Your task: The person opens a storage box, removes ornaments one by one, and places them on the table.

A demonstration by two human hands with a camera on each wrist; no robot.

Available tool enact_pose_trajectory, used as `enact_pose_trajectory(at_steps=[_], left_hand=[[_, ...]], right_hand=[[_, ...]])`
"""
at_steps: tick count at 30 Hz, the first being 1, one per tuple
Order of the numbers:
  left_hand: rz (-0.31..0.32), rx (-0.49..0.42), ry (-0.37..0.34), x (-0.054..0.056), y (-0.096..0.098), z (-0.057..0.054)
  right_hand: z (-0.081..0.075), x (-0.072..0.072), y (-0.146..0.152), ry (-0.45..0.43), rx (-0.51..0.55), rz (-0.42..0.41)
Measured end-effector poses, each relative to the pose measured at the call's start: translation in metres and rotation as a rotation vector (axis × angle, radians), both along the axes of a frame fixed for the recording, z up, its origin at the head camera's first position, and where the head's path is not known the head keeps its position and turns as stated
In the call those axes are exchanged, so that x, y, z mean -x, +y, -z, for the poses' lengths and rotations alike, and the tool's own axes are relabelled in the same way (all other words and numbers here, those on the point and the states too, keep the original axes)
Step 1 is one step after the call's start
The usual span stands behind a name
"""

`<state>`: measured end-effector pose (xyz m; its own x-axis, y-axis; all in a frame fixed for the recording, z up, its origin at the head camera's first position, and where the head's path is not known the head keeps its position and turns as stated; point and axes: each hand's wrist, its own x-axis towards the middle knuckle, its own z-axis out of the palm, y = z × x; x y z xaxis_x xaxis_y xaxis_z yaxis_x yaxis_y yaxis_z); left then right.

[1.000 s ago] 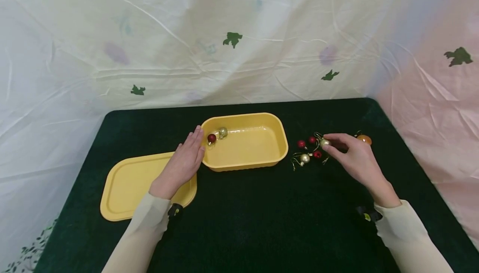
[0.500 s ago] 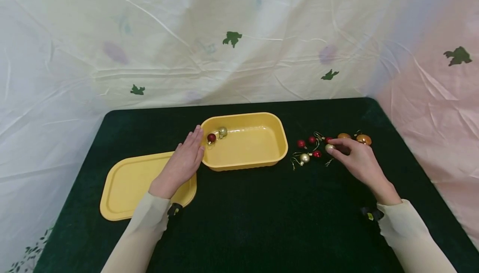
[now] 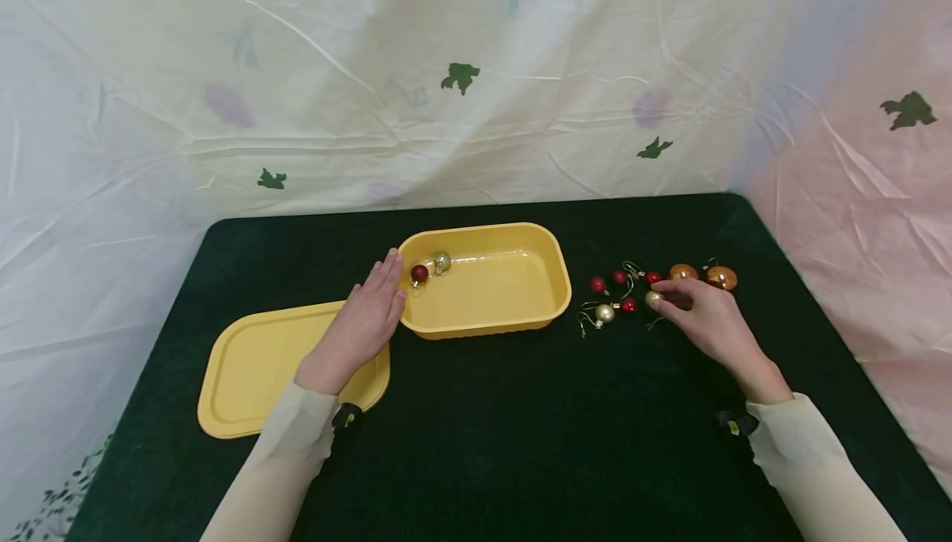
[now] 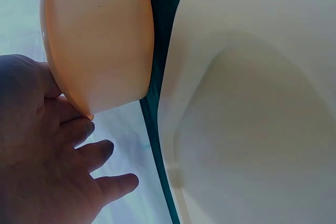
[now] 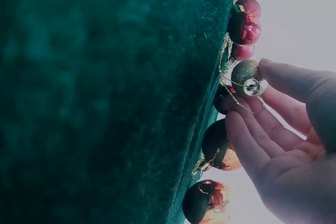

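Note:
My left hand (image 3: 357,323) lies with straight fingers against the left end of a yellow plastic box (image 3: 513,294). In the left wrist view, fingers touch the rim of that box (image 4: 100,40). A dark red bauble (image 3: 420,274) and a gold glitter bauble (image 3: 442,262) lie inside, at its left end. On the right, my right hand (image 3: 706,319) pinches another gold glitter bauble (image 5: 244,73) between thumb and fingers, its cord loop hanging. Beside these fingertips several small red baubles (image 3: 619,277) and a shiny gold bauble (image 3: 605,313) rest on the cloth.
A yellow lid (image 3: 260,368) lies flat left of the box, partly under my left forearm. Two larger orange baubles (image 3: 721,278) sit just beyond my right hand. Dark green cloth (image 3: 491,443) covers the table, and a patterned white curtain (image 3: 335,96) hangs behind.
My right hand has shifted slightly right and nearer me with the gold glitter bauble. A red bauble and an orange one behind it have come into sight. The left hand stays put.

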<state>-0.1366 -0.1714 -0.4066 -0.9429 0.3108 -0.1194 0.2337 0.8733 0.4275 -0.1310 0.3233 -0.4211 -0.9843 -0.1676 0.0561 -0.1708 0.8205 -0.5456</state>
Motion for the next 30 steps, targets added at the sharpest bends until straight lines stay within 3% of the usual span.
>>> enact_pose_trajectory(at_steps=[21, 30], left_hand=[[0.004, 0.006, 0.007, 0.000, 0.000, -0.001], [0.007, 0.018, 0.007, -0.001, 0.000, -0.002]], right_hand=[[-0.005, -0.001, -0.001, -0.055, -0.020, -0.030], [-0.027, -0.014, -0.011, 0.114, -0.004, -0.006]])
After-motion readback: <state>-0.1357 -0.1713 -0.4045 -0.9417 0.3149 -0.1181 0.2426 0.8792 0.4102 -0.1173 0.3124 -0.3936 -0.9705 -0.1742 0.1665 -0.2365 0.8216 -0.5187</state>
